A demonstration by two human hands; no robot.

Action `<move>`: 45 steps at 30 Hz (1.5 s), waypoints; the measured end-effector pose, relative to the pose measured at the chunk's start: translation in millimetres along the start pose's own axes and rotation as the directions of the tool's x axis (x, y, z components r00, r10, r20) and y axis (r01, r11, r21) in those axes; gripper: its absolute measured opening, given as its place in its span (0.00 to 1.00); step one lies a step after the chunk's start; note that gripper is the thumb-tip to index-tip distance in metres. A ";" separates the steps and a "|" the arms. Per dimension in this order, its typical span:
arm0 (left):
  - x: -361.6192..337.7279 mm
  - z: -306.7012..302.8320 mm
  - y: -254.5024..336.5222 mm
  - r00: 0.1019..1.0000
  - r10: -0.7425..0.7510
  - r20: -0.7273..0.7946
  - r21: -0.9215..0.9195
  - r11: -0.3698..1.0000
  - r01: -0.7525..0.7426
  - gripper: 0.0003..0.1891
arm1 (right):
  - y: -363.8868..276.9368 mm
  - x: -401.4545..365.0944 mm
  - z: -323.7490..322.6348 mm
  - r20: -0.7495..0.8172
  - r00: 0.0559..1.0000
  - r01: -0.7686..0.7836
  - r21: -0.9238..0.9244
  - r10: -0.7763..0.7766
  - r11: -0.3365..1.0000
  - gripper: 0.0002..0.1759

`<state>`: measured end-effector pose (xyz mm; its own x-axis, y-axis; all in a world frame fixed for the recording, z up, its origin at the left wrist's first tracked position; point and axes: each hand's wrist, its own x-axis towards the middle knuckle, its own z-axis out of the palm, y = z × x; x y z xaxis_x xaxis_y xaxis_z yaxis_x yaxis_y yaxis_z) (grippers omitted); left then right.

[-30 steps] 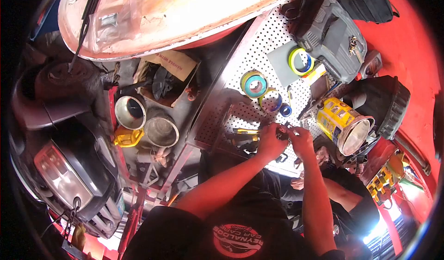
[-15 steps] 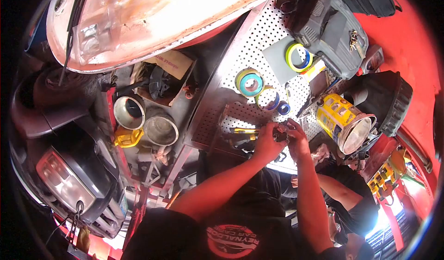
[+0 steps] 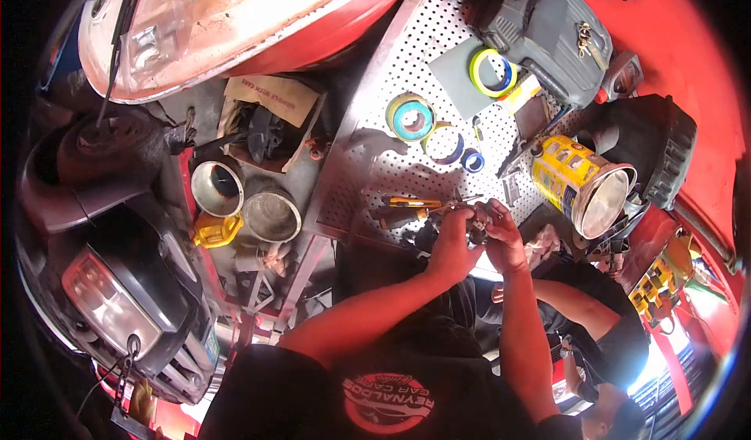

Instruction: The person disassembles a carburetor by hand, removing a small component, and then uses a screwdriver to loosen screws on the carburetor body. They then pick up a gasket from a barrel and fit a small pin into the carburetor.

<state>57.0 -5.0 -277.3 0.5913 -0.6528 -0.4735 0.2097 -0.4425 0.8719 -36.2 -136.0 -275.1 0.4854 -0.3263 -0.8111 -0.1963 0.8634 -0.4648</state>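
Observation:
Above the near edge of the perforated metal table (image 3: pixel 368 176), my left hand (image 3: pixel 454 246) and my right hand (image 3: pixel 503 238) are close together, both closed around a small dark metallic part (image 3: pixel 479 219). Its kind cannot be made out, since my fingers cover most of it. Just left of my left hand lie an orange-and-black utility knife (image 3: pixel 415 203) and a dark-handled tool (image 3: pixel 403 218). Beyond my hands are rolls of tape: a teal one (image 3: pixel 411 118), a yellow-edged one (image 3: pixel 443 143) and a small blue one (image 3: pixel 472 160).
A yellow-labelled can (image 3: pixel 569 176) lies on its side at right, near a grey tool case (image 3: pixel 547 41). Another person's arm (image 3: pixel 575 311) reaches in at lower right. A large car panel (image 3: pixel 258 17) hangs over the upper left. Buckets (image 3: pixel 272 215) and a cardboard box (image 3: pixel 270 100) stand left.
The view has shifted, so the table and its items sit slightly higher and further left. Both hands stay closed on the small part, with fingers moved a little.

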 end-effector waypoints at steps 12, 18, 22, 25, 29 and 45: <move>-8.6 13.3 -4.2 0.996 -0.023 -0.087 0.000 1.000 0.023 0.41 | 12.9 -12.8 -10.8 -0.082 0.965 0.238 -0.109 -0.248 0.965 0.25; -5.7 6.8 -3.3 0.994 0.044 -0.101 -0.012 0.999 -0.045 0.40 | 14.2 -11.6 -16.3 -0.072 0.958 0.245 -0.299 -0.278 0.922 0.15; -4.4 1.6 -4.5 0.988 0.122 -0.097 -0.014 0.992 -0.124 0.40 | 6.4 -14.5 0.0 -0.114 0.959 0.187 -0.432 -0.259 0.882 0.13; -2.4 -1.1 -6.6 0.987 0.129 -0.090 -0.019 0.991 -0.132 0.41 | 1.6 -15.8 3.8 -0.155 0.959 0.129 -0.509 -0.238 0.851 0.12; -3.4 -6.2 0.8 0.994 0.044 -0.103 -0.029 0.998 -0.047 0.40 | 1.8 -12.5 3.4 -0.142 0.948 0.149 -0.590 -0.284 0.793 0.10; -6.0 2.3 -4.9 0.993 -0.043 -0.107 -0.129 0.991 0.029 0.38 | 0.5 -10.5 -1.0 -0.085 0.941 0.138 -0.789 -0.328 0.599 0.08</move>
<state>50.6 -0.3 -279.0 0.6621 -0.5635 -0.4941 0.3253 -0.3779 0.8668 -42.2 -132.5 -267.2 0.4489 -0.6226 -0.6410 -0.7229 0.1687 -0.6701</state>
